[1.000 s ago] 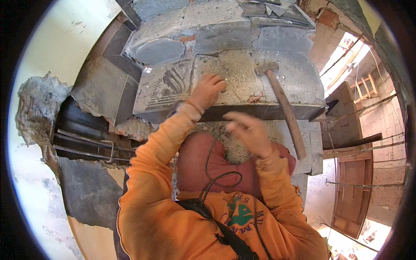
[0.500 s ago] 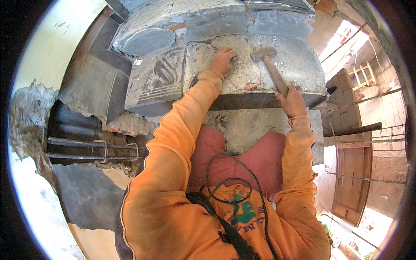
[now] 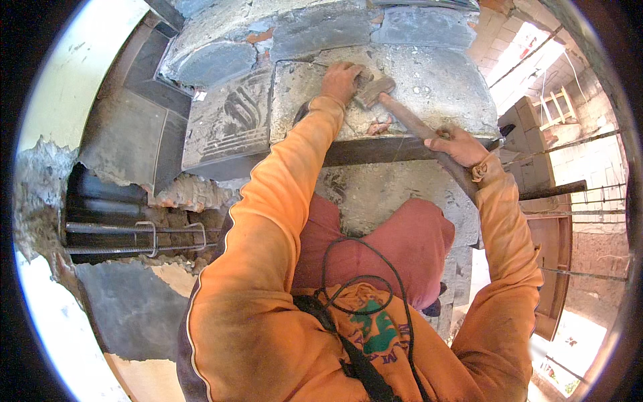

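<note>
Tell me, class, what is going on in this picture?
A person in orange sleeves is working on a rough concrete block. The right hand holds a hammer by its wooden handle, its head close to the left hand, which is pressed on the block. Bare steel bars show lower left.

Hammer on a concrete block

The wooden-handled hammer [image 3: 395, 110] slants from the right hand [image 3: 457, 144], which grips its handle end, up-left to its metal head beside the left hand [image 3: 341, 80], resting on the rough grey concrete block [image 3: 435, 80].
</note>
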Tool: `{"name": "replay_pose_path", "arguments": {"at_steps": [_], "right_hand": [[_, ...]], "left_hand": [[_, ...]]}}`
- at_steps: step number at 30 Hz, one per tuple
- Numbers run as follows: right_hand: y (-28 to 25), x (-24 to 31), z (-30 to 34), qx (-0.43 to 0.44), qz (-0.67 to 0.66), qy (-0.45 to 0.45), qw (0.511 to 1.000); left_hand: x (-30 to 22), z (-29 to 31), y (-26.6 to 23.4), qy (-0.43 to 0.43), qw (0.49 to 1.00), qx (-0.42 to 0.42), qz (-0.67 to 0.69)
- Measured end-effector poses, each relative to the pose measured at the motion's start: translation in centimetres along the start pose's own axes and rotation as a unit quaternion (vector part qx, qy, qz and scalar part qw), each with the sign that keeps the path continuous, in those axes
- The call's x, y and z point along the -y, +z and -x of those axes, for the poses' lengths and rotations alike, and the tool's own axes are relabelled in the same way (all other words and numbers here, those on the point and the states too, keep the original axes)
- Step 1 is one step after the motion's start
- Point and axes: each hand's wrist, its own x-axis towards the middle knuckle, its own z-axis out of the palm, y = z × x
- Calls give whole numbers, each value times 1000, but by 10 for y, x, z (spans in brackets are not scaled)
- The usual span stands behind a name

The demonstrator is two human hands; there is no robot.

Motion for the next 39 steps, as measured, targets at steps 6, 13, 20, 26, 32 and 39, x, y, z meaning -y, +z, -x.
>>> {"name": "replay_pose_path", "arguments": {"at_steps": [6, 13, 20, 26, 32, 39], "right_hand": [[2, 24, 6, 98, 26, 17, 995], [61, 21, 38, 76, -289, 92, 950], [114, 49, 56, 14, -416, 38, 908], [161, 91, 39, -197, -464, -95, 858], [159, 128, 8, -298, -514, -124, 795], [149, 107, -7, -206, -566, -90, 793]], "left_hand": [[19, -1, 1, 32, 999, 11, 10], [11, 2, -17, 30, 997, 67, 8], [17, -2, -6, 22, 997, 73, -1], [15, -9, 1, 7, 1000, -1, 14], [2, -20, -8, -4, 999, 46, -7], [8, -19, -5, -15, 1000, -2, -27]]}}
